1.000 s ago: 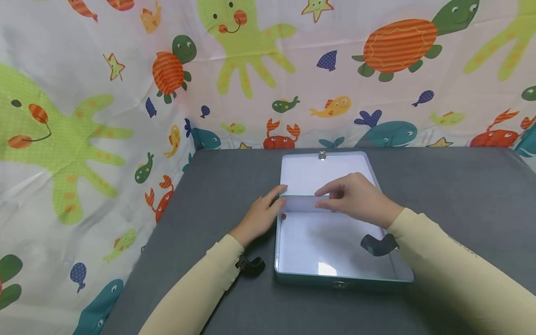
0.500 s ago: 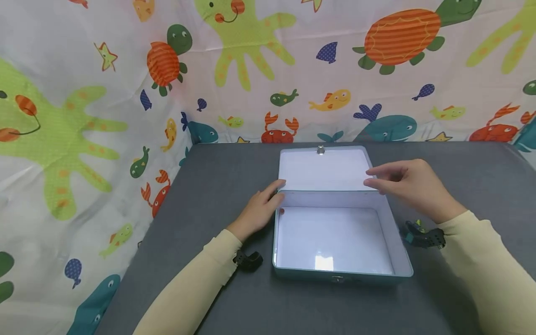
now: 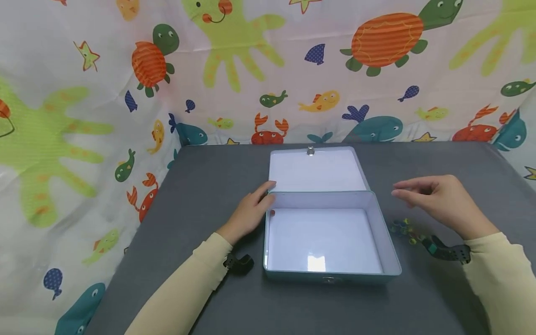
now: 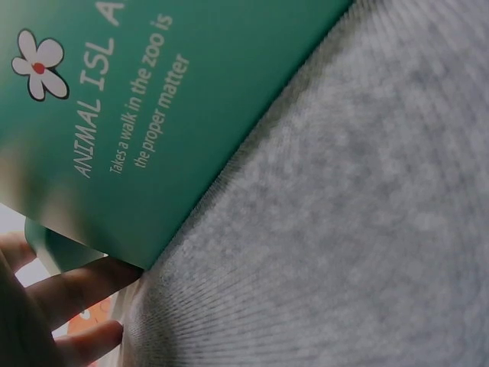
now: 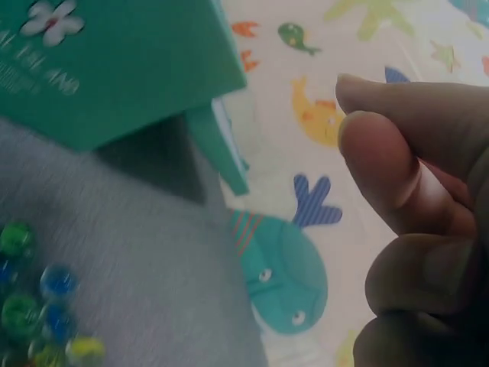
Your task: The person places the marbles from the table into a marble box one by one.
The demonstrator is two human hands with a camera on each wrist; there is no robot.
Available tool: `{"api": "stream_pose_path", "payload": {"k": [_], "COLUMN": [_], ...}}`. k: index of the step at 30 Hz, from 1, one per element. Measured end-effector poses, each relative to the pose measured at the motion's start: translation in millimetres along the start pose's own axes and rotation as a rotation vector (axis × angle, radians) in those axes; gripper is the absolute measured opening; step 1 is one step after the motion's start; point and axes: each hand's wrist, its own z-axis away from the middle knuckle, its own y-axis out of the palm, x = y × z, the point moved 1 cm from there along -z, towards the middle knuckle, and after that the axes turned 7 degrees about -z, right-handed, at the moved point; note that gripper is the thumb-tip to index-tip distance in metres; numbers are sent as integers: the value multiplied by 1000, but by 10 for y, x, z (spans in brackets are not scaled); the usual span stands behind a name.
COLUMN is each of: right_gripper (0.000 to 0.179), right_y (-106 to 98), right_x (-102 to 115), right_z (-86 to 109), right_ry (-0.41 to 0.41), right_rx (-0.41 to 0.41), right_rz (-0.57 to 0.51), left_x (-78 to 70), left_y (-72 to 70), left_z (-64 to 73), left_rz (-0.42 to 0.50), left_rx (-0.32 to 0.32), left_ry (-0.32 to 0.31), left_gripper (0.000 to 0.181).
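Note:
A teal metal box (image 3: 301, 278) with a white inside lies on the table, its hinged lid (image 3: 316, 170) folded back. My left hand (image 3: 247, 211) holds the box at its back left corner, thumb over the rim and fingers along the outside. In the left wrist view, fingers (image 4: 84, 290) touch the green wall near the corner. My right hand (image 3: 444, 202) hovers right of the box, fingers bent, thumb and index tips close with nothing seen between them. Several clear green, blue and yellow glass marbles (image 3: 403, 226) lie below it, beside the box, also seen in the right wrist view (image 5: 57, 281).
The grey table (image 3: 209, 177) ends at a curtain (image 3: 234, 107) printed with sea animals, along the back and left. A metal clasp (image 3: 311, 150) sits on the lid's far edge. A dark wrist device (image 3: 445, 251) hangs under the right wrist.
My right hand has moved from above the box out to the right, over the table by the marbles, which have come into view. The left hand has stayed on the box.

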Motion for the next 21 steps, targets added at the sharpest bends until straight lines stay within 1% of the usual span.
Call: {"api": "stream_pose_path", "payload": {"k": [5, 8, 12, 14, 21], "right_gripper": [45, 46, 40, 38, 38], "right_y": [17, 34, 52, 62, 112], "right_x": [-177, -275, -406, -477, -728], "right_z": [35, 36, 25, 13, -23], "right_ry": [53, 75, 66, 63, 76], "right_rx": [22, 69, 135, 152, 216], "right_rz": [16, 31, 40, 51, 89], "left_x": [58, 78, 91, 94, 90], "left_y": [10, 19, 22, 23, 35], "left_z": [-11, -27, -23, -20, -51], "left_rz": [-11, -9, -11, -14, -27], "left_rx": [-7, -5, -6, -9, -15], "left_ry": [18, 28, 32, 36, 65], "left_gripper": [55, 56, 56, 56, 56]}}
